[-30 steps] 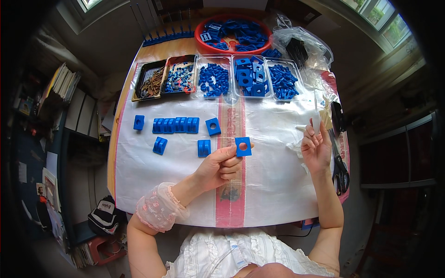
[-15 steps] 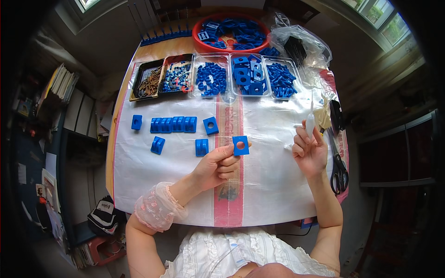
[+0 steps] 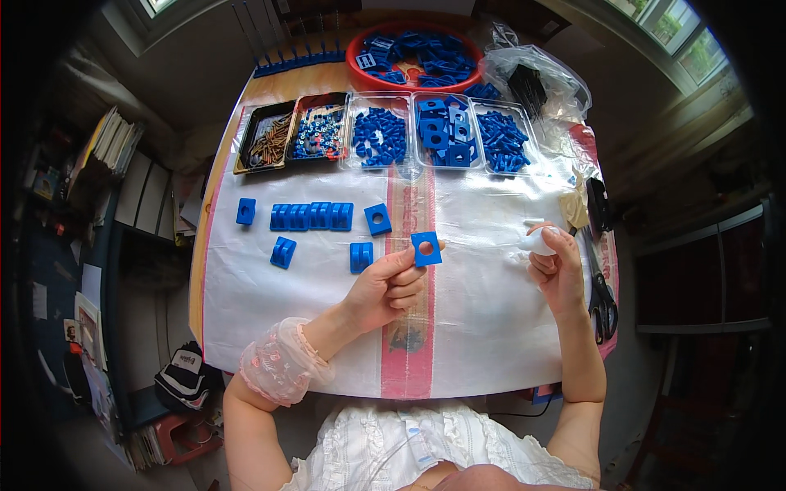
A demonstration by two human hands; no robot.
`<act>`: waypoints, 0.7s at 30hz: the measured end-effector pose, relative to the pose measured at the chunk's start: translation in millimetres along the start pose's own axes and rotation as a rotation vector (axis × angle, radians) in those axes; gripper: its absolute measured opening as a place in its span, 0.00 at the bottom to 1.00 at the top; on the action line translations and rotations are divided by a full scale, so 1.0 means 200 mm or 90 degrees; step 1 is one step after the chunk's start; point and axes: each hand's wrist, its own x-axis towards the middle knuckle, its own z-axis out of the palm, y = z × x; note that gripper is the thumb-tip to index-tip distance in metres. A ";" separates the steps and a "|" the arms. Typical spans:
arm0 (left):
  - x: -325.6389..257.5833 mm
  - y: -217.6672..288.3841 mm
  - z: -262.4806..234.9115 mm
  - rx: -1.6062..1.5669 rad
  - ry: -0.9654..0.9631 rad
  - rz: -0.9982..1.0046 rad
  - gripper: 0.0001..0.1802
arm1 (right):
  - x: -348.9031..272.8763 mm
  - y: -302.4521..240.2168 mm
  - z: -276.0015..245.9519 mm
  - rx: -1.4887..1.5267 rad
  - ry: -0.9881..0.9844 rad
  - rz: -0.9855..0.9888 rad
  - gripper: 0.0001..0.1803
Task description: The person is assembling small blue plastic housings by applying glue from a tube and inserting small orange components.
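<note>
My left hand [image 3: 383, 286] pinches a blue square plate with a round hole [image 3: 426, 249] by its lower left corner, above the middle of the table. On the right, my right hand [image 3: 559, 270] is closed round a small white squeeze bottle [image 3: 538, 242], tipped over toward the left; its thin nozzle is hard to make out. Just left of the held plate lie another holed blue plate [image 3: 377, 219] and a blue ridged block [image 3: 361, 258]. Farther left are a row of blue ridged blocks [image 3: 311, 217], a single ridged block [image 3: 282, 252] and a small holed blue piece [image 3: 246, 211].
Along the back stand a tray of brown screws [image 3: 268, 141], a tray of small mixed hardware [image 3: 319, 129], and clear trays of blue parts [image 3: 379, 137]. Behind them are a red basin [image 3: 354, 69] and a plastic bag [image 3: 565, 78]. Black scissors [image 3: 604, 307] lie at the right edge.
My right hand has tipped the white bottle from upright, nozzle up, over to the left. My left hand still holds the blue plate in nearly the same place. The view has shifted slightly.
</note>
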 end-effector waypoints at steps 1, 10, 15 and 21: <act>0.00 0.00 0.00 -0.001 -0.002 0.002 0.20 | 0.00 0.00 0.01 -0.005 0.000 -0.003 0.12; 0.00 0.00 0.01 0.011 0.010 0.007 0.13 | -0.01 0.02 0.02 -0.059 0.008 -0.051 0.11; 0.00 -0.01 -0.03 0.014 0.012 -0.002 0.23 | -0.02 0.02 0.03 -0.078 0.022 -0.064 0.10; 0.01 -0.01 -0.04 0.014 0.007 -0.002 0.23 | -0.02 0.02 0.03 -0.085 0.027 -0.061 0.11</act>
